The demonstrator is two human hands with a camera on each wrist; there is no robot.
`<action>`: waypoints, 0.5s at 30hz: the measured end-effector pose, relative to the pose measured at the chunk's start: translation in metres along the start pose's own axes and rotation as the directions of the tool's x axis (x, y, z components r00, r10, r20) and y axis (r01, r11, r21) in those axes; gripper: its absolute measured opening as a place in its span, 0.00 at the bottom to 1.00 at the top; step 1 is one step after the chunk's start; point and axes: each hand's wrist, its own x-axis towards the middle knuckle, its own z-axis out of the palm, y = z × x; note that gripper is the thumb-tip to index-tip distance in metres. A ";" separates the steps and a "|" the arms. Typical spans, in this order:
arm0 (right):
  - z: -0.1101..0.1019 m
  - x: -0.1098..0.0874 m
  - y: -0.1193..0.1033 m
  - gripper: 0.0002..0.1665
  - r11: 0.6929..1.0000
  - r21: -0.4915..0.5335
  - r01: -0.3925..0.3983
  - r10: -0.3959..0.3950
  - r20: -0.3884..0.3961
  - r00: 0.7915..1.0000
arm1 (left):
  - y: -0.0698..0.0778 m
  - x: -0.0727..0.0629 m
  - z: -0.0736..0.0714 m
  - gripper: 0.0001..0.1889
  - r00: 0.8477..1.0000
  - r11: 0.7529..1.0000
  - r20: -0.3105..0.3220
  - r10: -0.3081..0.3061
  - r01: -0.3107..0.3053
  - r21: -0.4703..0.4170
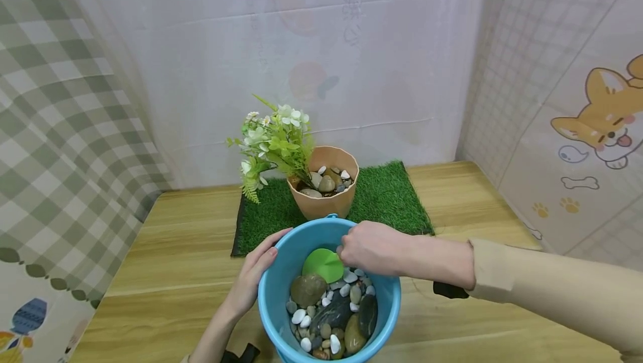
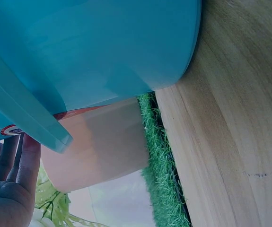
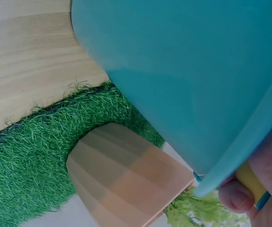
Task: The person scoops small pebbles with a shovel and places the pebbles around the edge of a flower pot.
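Note:
A blue bucket (image 1: 268,301) holds many wet stones and white pebbles (image 1: 298,316). My left hand (image 1: 253,271) rests against the bucket's left side by the rim, its fingers fairly straight in the left wrist view. Over the bucket's far right rim, my right hand (image 1: 374,248) grips a toy shovel by a yellow and teal handle (image 3: 250,182). The shovel's rounded lime-green blade (image 1: 321,265) lies inside the bucket, above the stones, beside a large brown stone (image 1: 308,289). My fingers hide most of the handle.
Behind the bucket, a peach flowerpot (image 1: 326,206) with stones and white-flowered greenery (image 1: 273,142) stands on an artificial grass mat (image 1: 389,198). Wooden tabletop (image 1: 166,257) lies around them. Patterned cloths (image 1: 65,100) hang at the sides, and a pale curtain (image 1: 392,72) behind.

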 end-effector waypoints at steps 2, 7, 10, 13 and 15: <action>-0.001 -0.003 0.001 0.13 1.000 0.011 0.006 -0.006 0.004 1.000 | 0.000 0.000 0.001 0.26 1.000 1.000 0.006 0.000 0.000 0.000; -0.003 -0.009 0.000 0.13 0.999 0.024 0.028 -0.027 -0.017 0.999 | 0.000 0.002 0.002 0.26 1.000 1.000 0.014 0.008 -0.008 -0.008; -0.003 -0.010 -0.001 0.12 0.998 0.058 0.028 -0.026 -0.023 0.999 | 0.000 0.002 0.001 0.26 1.000 1.000 0.000 0.000 0.000 -0.006; -0.003 -0.010 -0.003 0.11 0.994 0.110 0.015 -0.013 -0.018 1.000 | 0.000 0.000 0.002 0.26 1.000 1.000 -0.011 -0.009 0.009 -0.004; -0.004 -0.009 -0.006 0.13 0.991 0.132 0.019 -0.017 -0.012 1.000 | 0.001 0.000 0.001 0.27 1.000 1.000 -0.008 -0.007 0.007 -0.004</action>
